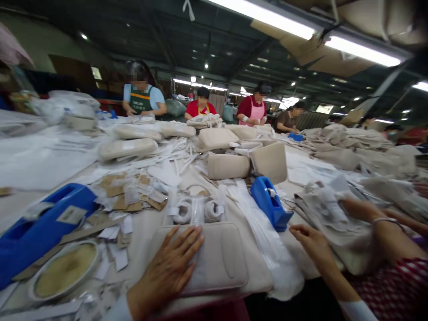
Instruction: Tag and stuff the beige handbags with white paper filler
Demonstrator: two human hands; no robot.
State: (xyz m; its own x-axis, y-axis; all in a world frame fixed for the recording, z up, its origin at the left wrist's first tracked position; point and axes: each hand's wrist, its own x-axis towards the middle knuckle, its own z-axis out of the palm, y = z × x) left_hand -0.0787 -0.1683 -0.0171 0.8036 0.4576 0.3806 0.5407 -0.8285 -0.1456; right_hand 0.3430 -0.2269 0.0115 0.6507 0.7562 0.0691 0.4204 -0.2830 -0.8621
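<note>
Left hand: open, palm down, fingers spread flat on a cream padded faux-leather panel with rounded corners, pressing on it, no grip. The panel lies at 6 o'clock in view, at the near edge of a cluttered cream-covered work table.

Right hand: open, fingers loosely curled, holding nothing visible. It sits at about 4 o'clock, just beside a small blue plastic tape dispenser. Cannot tell whether its fingertips touch anything.

A separate hand wearing a silver bangle, apparently another person's, rests on a crumpled beige fabric bag stuffed with white paper.

Handling, judging by look: the panel should be light and soft, with foam-type padding, so it will flex rather than hold shape. The surface may scuff or dent under a hard pinch. Best hold is probably along the two long edges with open palms, where the piped rim looks firmest, not the middle.

Around the panel: two white rolls in clear film at its 12 o'clock, a long white plastic strip at 3 o'clock, and a larger blue tape dispenser at 9 o'clock — loose card and paper scraps beyond it.
</note>
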